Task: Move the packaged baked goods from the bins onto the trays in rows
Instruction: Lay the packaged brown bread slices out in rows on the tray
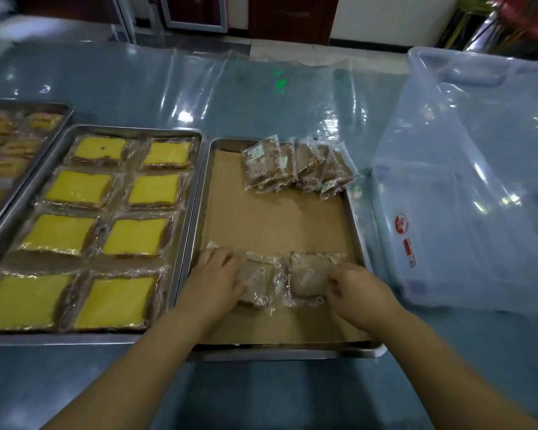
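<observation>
Crinkly plastic pkgs (261, 282), rect. steel tray (292, 353)

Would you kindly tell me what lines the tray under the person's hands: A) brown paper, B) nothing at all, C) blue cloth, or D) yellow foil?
A: brown paper covers the floor of the tray where the left hand and right hand grip the wrapped packets.

The far-left tray (44, 104) runs off the left edge, the clear bin (448, 197) off the right. The left hand (213, 280) and right hand (359, 293) hide parts of 2 blurred packets (305, 271).
</observation>
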Available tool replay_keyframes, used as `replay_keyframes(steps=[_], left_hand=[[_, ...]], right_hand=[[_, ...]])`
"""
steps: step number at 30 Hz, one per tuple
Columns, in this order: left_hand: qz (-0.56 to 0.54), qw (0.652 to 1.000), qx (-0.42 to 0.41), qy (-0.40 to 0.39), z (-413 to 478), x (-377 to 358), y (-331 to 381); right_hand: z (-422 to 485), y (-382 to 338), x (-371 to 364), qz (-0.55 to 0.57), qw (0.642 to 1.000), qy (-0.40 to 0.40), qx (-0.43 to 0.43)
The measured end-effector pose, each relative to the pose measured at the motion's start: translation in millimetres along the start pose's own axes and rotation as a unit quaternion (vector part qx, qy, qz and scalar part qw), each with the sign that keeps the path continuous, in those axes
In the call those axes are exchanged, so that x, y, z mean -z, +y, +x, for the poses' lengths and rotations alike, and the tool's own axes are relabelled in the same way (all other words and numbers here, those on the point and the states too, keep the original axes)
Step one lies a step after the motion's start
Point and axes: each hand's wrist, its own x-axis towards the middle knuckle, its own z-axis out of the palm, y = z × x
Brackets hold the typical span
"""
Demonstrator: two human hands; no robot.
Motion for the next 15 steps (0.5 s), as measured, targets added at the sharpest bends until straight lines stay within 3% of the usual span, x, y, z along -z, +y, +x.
replay_keyframes(steps=[3,15], left_hand=[[0.019,0.999,-0.007,-0.025,-4.8,-6.5,0.3],[0.021,0.999,0.042,-0.015,-46.2,-9.4,6.3]], right_hand=[[17.0,-8.5,-8.8,0.020,0.999,0.035,0.033],[-16.5,15.3,-42.7,-0.067,0.995,0.030,0.062]])
